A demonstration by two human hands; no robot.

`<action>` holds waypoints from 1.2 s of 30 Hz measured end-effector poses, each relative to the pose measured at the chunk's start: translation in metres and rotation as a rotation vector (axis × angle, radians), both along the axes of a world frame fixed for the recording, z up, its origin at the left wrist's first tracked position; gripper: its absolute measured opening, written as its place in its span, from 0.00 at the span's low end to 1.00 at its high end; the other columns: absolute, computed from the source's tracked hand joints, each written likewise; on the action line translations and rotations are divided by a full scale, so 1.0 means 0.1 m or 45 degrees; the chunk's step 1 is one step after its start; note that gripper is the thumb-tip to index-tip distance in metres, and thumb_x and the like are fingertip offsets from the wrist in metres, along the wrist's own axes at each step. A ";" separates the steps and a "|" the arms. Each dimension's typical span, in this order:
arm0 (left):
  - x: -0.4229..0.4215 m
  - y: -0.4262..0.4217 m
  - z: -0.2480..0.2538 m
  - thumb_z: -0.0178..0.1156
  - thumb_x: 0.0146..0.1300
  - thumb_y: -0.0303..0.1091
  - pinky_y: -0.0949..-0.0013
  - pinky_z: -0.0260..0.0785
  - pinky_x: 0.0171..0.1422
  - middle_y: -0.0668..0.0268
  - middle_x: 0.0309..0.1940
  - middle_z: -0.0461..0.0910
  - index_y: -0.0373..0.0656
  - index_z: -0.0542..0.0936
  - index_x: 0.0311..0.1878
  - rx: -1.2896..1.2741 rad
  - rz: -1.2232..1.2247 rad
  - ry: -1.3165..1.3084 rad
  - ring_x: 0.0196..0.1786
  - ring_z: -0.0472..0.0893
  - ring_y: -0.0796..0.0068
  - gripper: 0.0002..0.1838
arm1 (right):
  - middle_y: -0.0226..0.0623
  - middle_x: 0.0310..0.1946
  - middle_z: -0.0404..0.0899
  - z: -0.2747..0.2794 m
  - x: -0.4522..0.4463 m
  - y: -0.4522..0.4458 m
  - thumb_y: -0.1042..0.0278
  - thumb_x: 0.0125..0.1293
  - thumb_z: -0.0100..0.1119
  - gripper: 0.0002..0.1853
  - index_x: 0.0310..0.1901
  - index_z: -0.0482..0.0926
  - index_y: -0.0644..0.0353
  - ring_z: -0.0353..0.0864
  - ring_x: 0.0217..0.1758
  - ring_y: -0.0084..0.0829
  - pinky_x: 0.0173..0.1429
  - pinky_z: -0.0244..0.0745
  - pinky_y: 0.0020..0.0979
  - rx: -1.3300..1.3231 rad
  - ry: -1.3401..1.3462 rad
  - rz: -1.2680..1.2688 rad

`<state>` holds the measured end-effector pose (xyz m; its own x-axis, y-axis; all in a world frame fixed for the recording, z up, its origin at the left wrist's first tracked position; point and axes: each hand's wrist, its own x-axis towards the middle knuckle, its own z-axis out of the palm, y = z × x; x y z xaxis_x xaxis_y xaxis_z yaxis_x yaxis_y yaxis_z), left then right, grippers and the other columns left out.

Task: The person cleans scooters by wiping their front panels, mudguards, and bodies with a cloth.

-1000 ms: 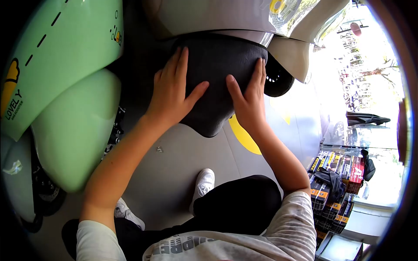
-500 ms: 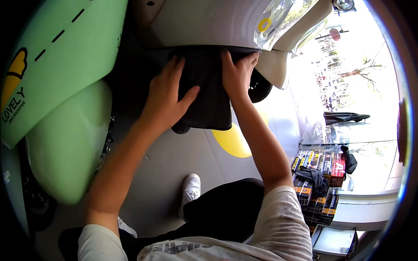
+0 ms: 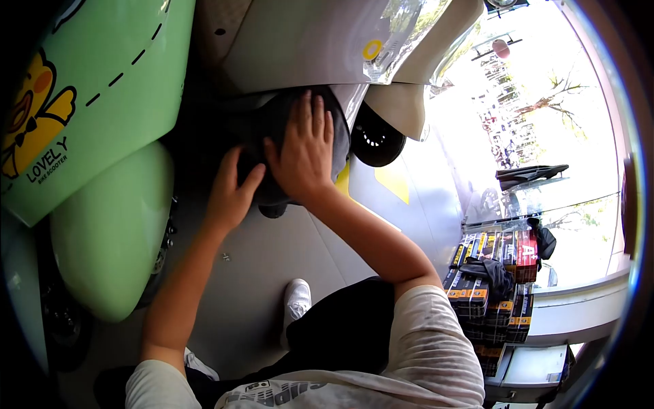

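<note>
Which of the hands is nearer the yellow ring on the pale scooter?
Right. The right hand lies on the dark piece below the yellow ring; the left hand is lower and farther left.

The black piece (image 3: 276, 117) looks matt, the green fender (image 3: 112, 232) smooth, glossy plastic.

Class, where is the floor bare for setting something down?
Bare floor shows between the right shoe, black trousers and right forearm. It's crowded by the pale scooter, where the right hand lies on the black piece, and around the green scooter.
</note>
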<state>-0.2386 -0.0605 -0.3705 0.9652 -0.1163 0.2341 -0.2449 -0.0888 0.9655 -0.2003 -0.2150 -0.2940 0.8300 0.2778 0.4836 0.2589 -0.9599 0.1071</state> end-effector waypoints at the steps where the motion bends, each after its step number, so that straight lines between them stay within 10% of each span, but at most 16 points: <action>1: -0.01 0.00 0.06 0.63 0.74 0.46 0.58 0.60 0.79 0.47 0.73 0.70 0.33 0.67 0.75 -0.108 0.045 0.129 0.75 0.70 0.53 0.35 | 0.66 0.79 0.54 0.00 -0.02 0.03 0.51 0.67 0.63 0.44 0.73 0.63 0.80 0.51 0.83 0.64 0.84 0.47 0.57 -0.037 0.021 0.071; 16: 0.02 0.13 -0.08 0.59 0.73 0.54 0.66 0.62 0.74 0.56 0.66 0.78 0.34 0.79 0.67 -0.639 0.005 0.683 0.68 0.76 0.64 0.32 | 0.55 0.75 0.63 0.03 0.01 0.04 0.53 0.64 0.67 0.37 0.68 0.72 0.72 0.60 0.79 0.58 0.82 0.54 0.55 0.012 0.014 0.153; 27: 0.17 -0.10 -0.11 0.58 0.72 0.53 0.49 0.48 0.85 0.34 0.79 0.55 0.26 0.64 0.76 -0.046 0.567 0.034 0.81 0.56 0.37 0.42 | 0.55 0.80 0.54 0.31 0.23 0.25 0.61 0.62 0.66 0.40 0.73 0.67 0.76 0.54 0.82 0.59 0.82 0.56 0.55 0.022 -0.529 0.407; 36: 0.59 -0.16 -0.12 0.56 0.74 0.52 0.47 0.43 0.87 0.32 0.80 0.53 0.26 0.59 0.79 0.055 0.244 -0.064 0.82 0.53 0.34 0.43 | 0.46 0.83 0.54 0.18 0.91 0.38 0.56 0.67 0.63 0.42 0.77 0.63 0.71 0.51 0.86 0.48 0.86 0.51 0.49 -0.521 -0.429 0.128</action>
